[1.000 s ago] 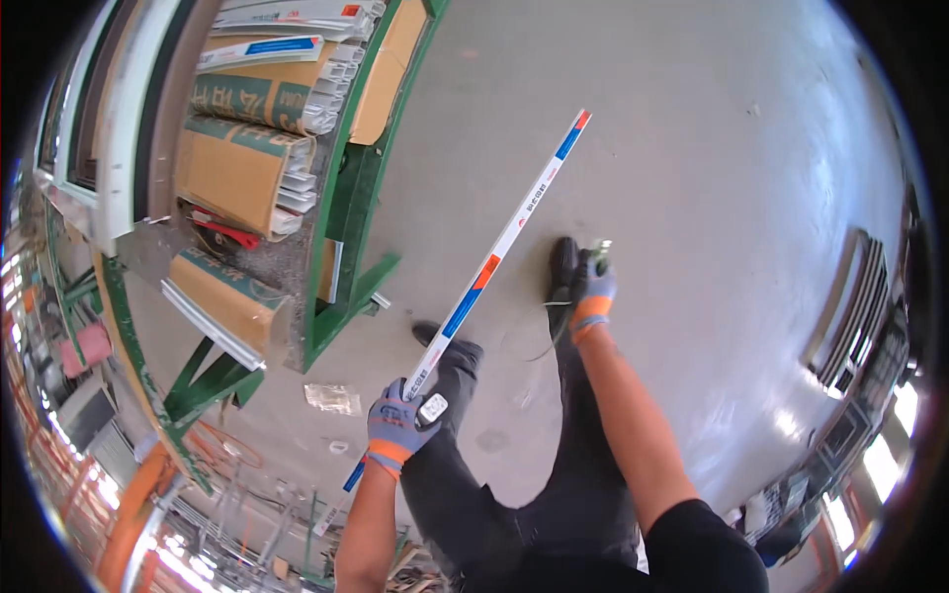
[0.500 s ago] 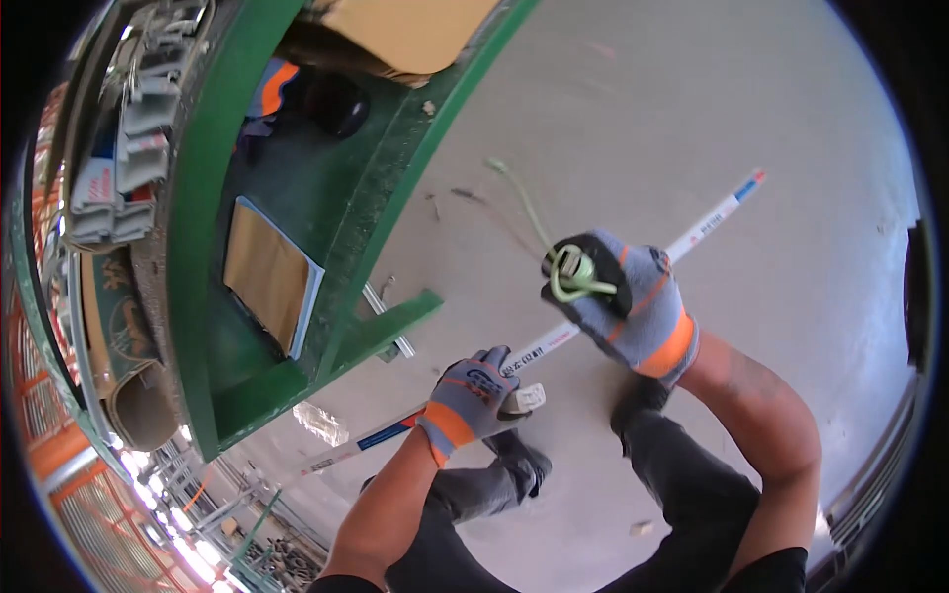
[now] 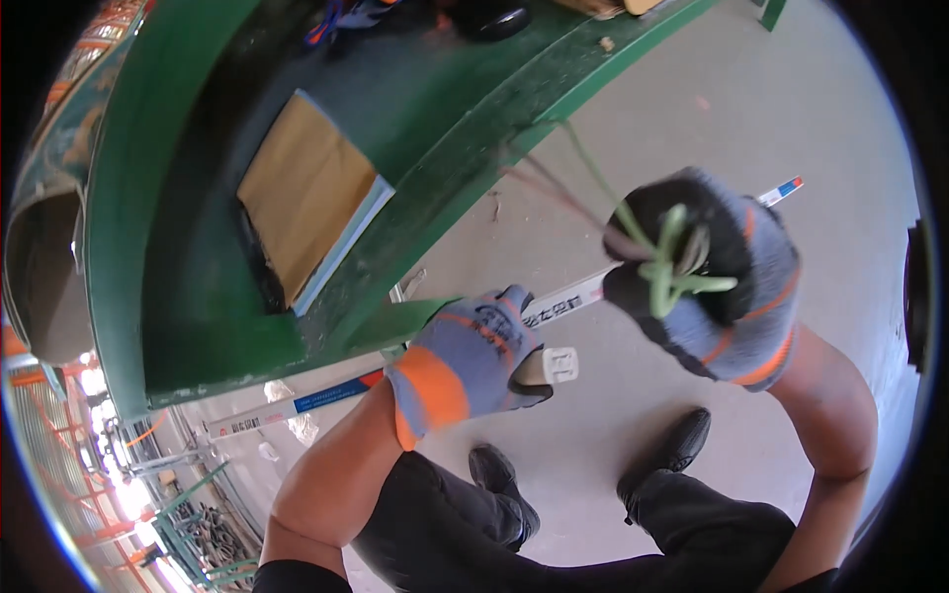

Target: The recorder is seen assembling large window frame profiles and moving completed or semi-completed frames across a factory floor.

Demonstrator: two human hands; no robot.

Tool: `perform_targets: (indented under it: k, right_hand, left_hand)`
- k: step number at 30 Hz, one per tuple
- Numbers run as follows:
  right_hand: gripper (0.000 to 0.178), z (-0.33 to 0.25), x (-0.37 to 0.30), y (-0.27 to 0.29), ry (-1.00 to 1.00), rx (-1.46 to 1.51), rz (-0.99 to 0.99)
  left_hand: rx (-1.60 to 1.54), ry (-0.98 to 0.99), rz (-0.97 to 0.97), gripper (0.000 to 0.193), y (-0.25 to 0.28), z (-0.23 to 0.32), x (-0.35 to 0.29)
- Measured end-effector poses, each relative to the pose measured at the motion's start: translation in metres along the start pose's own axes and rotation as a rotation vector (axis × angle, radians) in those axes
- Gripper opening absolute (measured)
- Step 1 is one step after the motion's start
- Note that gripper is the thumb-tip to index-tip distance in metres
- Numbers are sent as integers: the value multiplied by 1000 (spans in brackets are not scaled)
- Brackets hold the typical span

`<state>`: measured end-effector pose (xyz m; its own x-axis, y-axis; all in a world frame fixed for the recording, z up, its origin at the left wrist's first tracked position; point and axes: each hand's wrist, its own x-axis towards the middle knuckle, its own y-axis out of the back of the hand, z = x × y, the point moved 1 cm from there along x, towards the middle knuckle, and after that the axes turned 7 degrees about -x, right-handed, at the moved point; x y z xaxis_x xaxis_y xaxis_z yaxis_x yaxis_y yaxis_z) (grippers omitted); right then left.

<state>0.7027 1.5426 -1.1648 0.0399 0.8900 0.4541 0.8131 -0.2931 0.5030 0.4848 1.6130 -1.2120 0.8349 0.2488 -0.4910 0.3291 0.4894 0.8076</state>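
Observation:
My left hand (image 3: 474,356), in a grey glove with orange bands, is closed around a short pale bar whose white end (image 3: 560,365) sticks out by the thumb. A long white strip (image 3: 563,304) with blue and red parts slants behind both hands; whether the left fingers also grip it is hidden. To the right, my right hand (image 3: 727,277), in a matching glove with a black palm, is turned palm up and closed on a looped green cord (image 3: 664,282). From that fist, green and brownish strands trail toward the shelf, blurred.
A green metal shelf (image 3: 425,178) fills the upper left. On it lie a brown cardboard-like pad (image 3: 306,193) with a blue-white edge and a black rounded object (image 3: 491,20). Left of it is a large cardboard tube (image 3: 44,267). Grey floor (image 3: 791,109) stretches right; racks stand lower left.
My view has shifted nearer the shelf, which now looks larger and farther right. The right hand is higher in view and farther right, still gripping the cord. The left hand keeps the bar.

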Motion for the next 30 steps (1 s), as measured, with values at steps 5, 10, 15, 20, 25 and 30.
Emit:
perform_targets:
  k: [5,10,15,20,25,30]
  right_hand:
    - [30,-5,-1,-39,-112,389,139]
    - [42,-19,28,-59,-124,373,156]
    - [39,-22,38,-74,-335,100,59]
    - [36,-48,51,-82,-261,68,101]
    - [39,-39,49,-91,-276,-63,-11]
    - [24,-82,65,-92,-77,-163,56]
  left_hand:
    - [-74,51,-103,41,12,-3,-16]
    - [48,44,-36,41,23,-12,-52]
    - [57,-53,45,40,-2,-32,-48]
    - [34,19,11,40,14,-32,-74]
    - [36,-5,140,38,-1,-45,-86]
    - [46,15,139,39,5,-44,-99]
